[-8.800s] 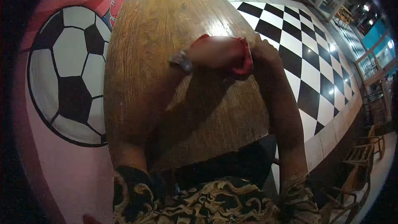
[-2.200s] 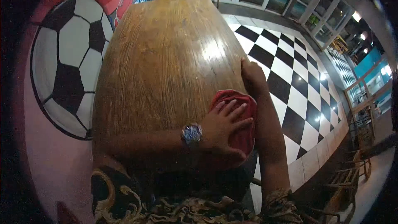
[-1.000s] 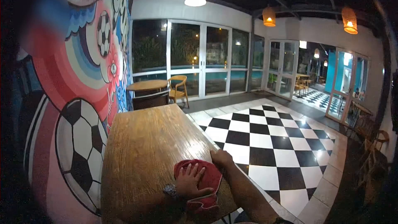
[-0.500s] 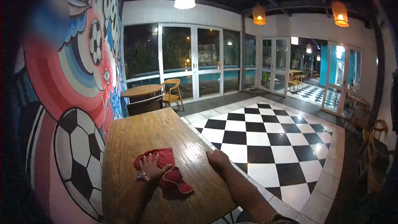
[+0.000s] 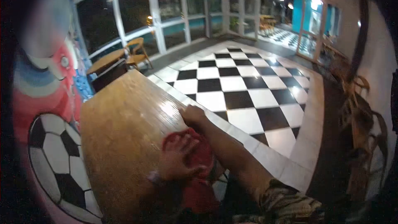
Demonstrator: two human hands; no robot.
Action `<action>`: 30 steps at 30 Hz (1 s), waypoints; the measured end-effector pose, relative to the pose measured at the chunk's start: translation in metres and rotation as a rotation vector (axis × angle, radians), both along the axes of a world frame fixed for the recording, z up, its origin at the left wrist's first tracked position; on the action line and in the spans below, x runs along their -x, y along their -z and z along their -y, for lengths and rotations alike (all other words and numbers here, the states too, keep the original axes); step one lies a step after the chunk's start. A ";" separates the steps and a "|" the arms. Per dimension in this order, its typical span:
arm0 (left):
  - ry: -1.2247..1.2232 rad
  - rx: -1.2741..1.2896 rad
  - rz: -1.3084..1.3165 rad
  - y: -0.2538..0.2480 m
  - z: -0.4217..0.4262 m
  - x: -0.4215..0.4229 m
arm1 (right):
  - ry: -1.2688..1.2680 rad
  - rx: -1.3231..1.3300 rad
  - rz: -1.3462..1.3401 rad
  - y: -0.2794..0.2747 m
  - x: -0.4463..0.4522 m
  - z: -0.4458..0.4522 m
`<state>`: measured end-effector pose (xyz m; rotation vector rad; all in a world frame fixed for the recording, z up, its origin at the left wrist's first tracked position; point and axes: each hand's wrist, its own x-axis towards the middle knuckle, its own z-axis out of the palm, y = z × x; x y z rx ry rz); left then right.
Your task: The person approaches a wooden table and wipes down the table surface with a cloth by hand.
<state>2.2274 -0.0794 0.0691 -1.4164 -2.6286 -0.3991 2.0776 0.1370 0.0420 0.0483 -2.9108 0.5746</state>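
A red cloth (image 5: 204, 146) lies at the right edge of the wooden table (image 5: 120, 128), with its lower part hanging toward my body. My left hand (image 5: 179, 157) rests flat on the cloth, fingers spread and slightly blurred; a watch is on that wrist. Just beyond the cloth, my right hand (image 5: 192, 115) is closed around the table's right edge. The right forearm reaches across beside the cloth, and the fingers' undersides are hidden.
A painted wall with a soccer ball (image 5: 58, 153) borders the table on the left. Past its far end stand a round table (image 5: 105, 61) and a wooden chair (image 5: 137, 54). Black-and-white checkered floor (image 5: 236, 99) spreads to the right, with more chairs (image 5: 358, 116) along the far right side.
My left hand and the red cloth have slid right across the tabletop to its edge. My right hand stays on the edge. The camera view has tilted down and turned right.
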 end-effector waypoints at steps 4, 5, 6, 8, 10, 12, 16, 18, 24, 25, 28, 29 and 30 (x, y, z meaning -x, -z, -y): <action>-0.196 0.005 -0.036 -0.002 0.050 0.074 | 0.122 0.190 -0.012 0.002 0.002 0.005; -0.314 0.017 -0.040 0.006 0.074 0.093 | 0.093 0.166 -0.034 -0.003 -0.004 0.005; -0.436 0.031 -0.047 0.003 0.095 0.109 | 0.059 0.143 -0.056 -0.003 -0.007 0.005; -0.617 0.095 -0.298 0.049 0.165 0.170 | 0.106 0.198 -0.014 -0.007 -0.006 0.008; -0.660 0.184 -0.278 0.074 0.213 0.196 | 0.149 0.250 0.027 -0.012 -0.006 0.011; -0.782 0.345 -0.280 0.091 0.244 0.209 | 0.167 0.322 0.046 -0.016 -0.006 0.012; -0.793 0.489 -0.254 0.074 0.205 0.179 | 0.178 0.312 0.024 -0.021 -0.006 0.016; -0.742 0.415 -0.103 0.028 0.134 0.133 | 0.163 0.264 0.062 -0.023 -0.002 0.017; -0.313 0.245 0.028 -0.014 0.005 0.007 | 0.162 0.297 -0.019 -0.007 0.010 0.015; -0.228 0.238 0.045 -0.020 -0.005 -0.008 | 0.158 0.305 0.002 -0.010 0.008 0.013; -0.164 0.206 0.056 -0.026 -0.006 -0.013 | 0.139 0.324 0.010 -0.017 -0.008 0.013; -0.136 0.184 0.069 -0.027 0.000 -0.005 | 0.141 0.327 0.021 -0.018 -0.008 0.012; -0.105 0.162 0.079 -0.028 0.008 0.005 | 0.147 0.331 0.031 -0.017 -0.006 0.012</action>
